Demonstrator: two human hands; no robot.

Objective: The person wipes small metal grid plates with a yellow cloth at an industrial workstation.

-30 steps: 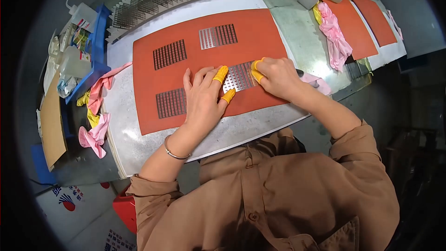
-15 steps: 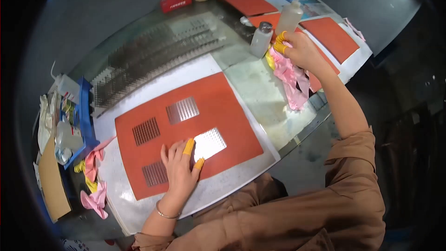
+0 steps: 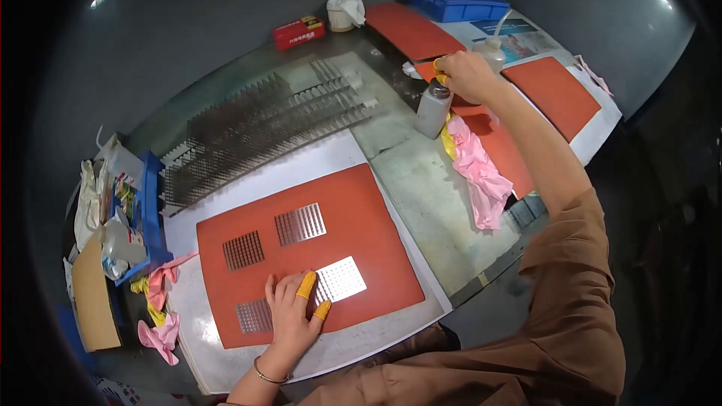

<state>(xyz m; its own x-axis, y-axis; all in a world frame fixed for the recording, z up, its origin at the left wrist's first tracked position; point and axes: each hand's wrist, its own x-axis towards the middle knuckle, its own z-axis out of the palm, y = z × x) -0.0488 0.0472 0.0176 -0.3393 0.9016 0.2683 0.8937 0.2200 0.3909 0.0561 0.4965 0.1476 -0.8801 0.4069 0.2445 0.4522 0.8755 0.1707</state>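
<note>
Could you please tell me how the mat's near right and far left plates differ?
The near right plate gleams silver; the far left plate looks dark. Fingertips of the left hand meet the near right plate; no hand touches the far left plate. Both are patterned and lie on the red mat.

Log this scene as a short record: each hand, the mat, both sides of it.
Left hand: flat, thumb and forefinger in yellow covers at a shiny metal plate's left edge
Right hand: beside the dark cap of a translucent bottle; contact unclear
Red mat: four metal plates lying apart
Left side: blue tray, brown cardboard
Right side: pink cloth
</note>
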